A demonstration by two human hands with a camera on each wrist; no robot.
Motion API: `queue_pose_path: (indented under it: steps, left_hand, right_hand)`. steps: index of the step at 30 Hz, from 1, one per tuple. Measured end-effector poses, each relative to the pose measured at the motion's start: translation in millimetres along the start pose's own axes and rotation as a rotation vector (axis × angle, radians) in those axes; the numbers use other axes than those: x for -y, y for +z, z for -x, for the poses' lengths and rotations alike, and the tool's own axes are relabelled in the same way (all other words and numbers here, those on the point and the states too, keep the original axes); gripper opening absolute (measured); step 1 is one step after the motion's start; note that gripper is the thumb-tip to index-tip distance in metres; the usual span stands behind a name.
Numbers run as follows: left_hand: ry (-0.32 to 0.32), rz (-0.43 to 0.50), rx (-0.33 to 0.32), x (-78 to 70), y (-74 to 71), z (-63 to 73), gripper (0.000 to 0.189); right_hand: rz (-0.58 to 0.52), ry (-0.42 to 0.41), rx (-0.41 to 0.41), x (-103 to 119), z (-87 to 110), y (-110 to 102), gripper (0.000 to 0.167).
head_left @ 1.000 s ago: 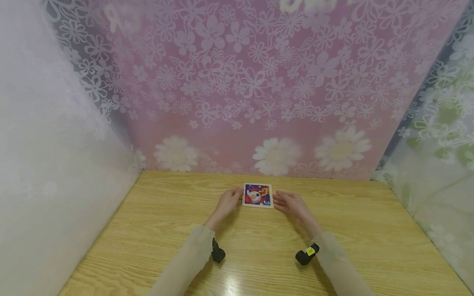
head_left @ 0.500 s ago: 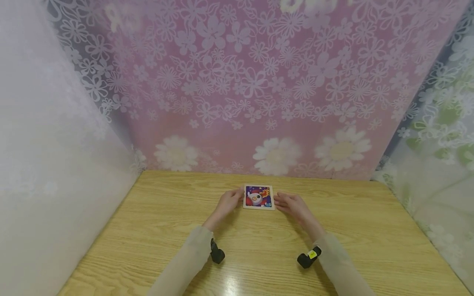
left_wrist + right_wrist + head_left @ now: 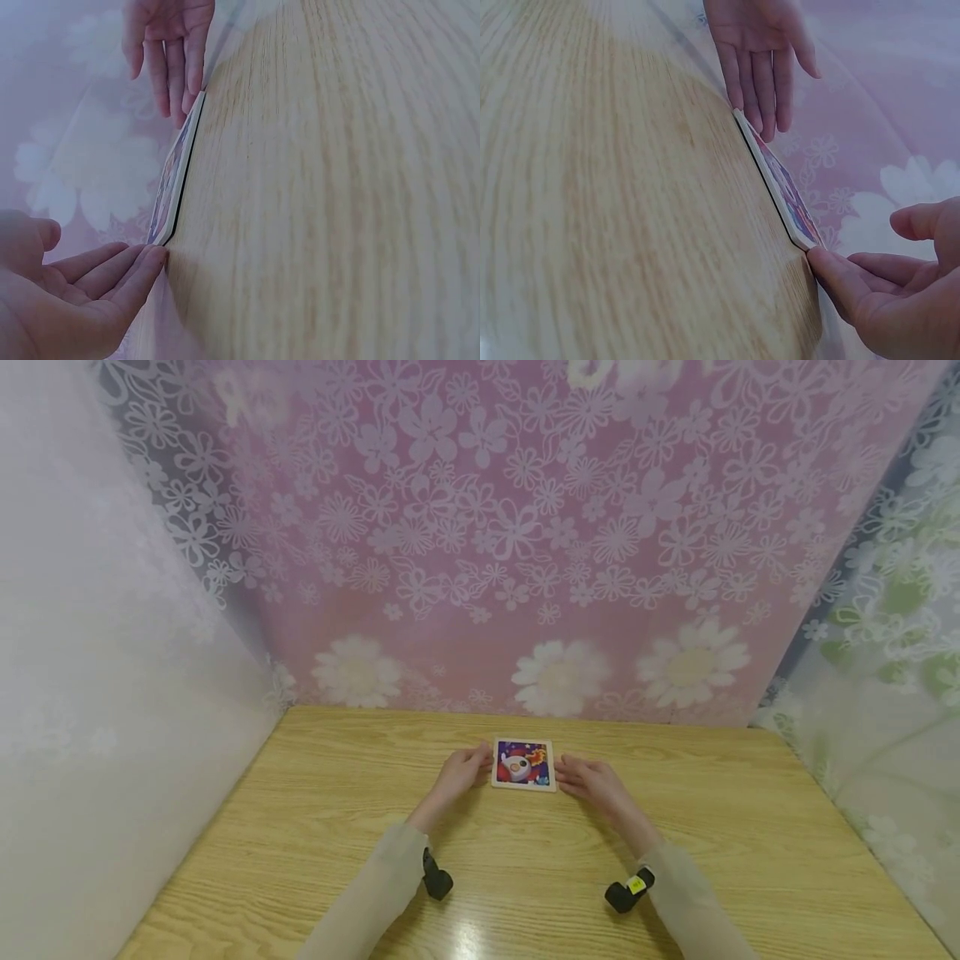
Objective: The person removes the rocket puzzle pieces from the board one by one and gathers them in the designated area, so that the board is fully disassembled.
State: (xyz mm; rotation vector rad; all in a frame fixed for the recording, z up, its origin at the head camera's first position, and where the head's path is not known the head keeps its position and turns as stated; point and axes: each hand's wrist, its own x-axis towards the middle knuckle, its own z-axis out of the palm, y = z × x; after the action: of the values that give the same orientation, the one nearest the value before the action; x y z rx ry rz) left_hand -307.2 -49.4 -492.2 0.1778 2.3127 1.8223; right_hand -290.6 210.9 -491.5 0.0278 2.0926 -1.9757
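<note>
A small square picture board (image 3: 523, 765) with a pale rim lies flat on the wooden table. Its print shows a white and red cartoon figure with orange flames on dark purple. At its left edge is my left hand (image 3: 460, 774), fingers extended and fingertips against the rim. My right hand (image 3: 596, 783) mirrors this at the right edge, also with extended fingers. In the left wrist view, the fingertips of the left hand (image 3: 90, 296) meet the board's near corner. The right wrist view has the right hand (image 3: 900, 289) touching the board's edge, thumb held apart.
The wood-grain table (image 3: 360, 860) reaches back to a pink flowered wall covering (image 3: 480, 568). A pale panel (image 3: 112, 693) stands on the left, and a flowered one (image 3: 892, 735) on the right. Each sleeve cuff carries a black wrist camera (image 3: 437, 878).
The picture board has slid slightly toward me, with both hands staying at its sides. Both forearms have drawn back a little, and the wrist cameras have spread slightly apart.
</note>
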Motion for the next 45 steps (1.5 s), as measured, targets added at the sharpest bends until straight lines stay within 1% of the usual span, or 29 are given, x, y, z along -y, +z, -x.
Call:
queue_pose_path:
  steps: [5, 10, 16, 21, 26, 28, 33, 35, 45]
  left_hand:
    - [-0.008, 0.032, 0.007, 3.3, 0.4, -0.5, 0.055]
    - [-0.016, 0.054, 0.005, 3.4, 0.8, 2.3, 0.055]
    - [-0.020, 0.063, -0.002, 2.0, 0.9, 5.9, 0.054]
    - [-0.007, 0.058, 0.013, 3.6, -0.3, 6.6, 0.056]
    - [0.038, 0.028, 0.034, 4.3, -1.8, 10.9, 0.063]
    - [0.045, 0.018, 0.039, 3.4, -1.5, 13.0, 0.062]
    - [0.015, 0.040, 0.039, 4.3, 0.8, 13.2, 0.054]
    - [0.014, 0.040, 0.037, 5.1, 1.6, 12.7, 0.052]
    - [0.006, 0.065, 0.028, 7.0, 3.7, 17.5, 0.053]
  right_hand:
    - [0.003, -0.018, 0.021, -0.3, 2.9, -1.4, 0.054]
    - [0.009, -0.040, 0.043, -0.4, 6.2, -3.0, 0.057]
    - [0.019, -0.025, 0.039, 0.0, 11.4, -2.0, 0.055]
    - [0.034, -0.016, 0.034, -0.9, 14.3, -2.2, 0.054]
    - [0.045, -0.007, 0.041, -1.1, 16.5, -2.8, 0.054]
    - [0.048, -0.006, 0.043, -0.9, 17.8, -3.1, 0.054]
    - [0.047, -0.011, 0.046, -1.3, 20.5, -4.2, 0.054]
    - [0.043, -0.014, 0.049, -1.5, 21.4, -4.5, 0.053]
    - [0.052, -0.033, 0.060, -4.0, 25.9, -5.4, 0.053]
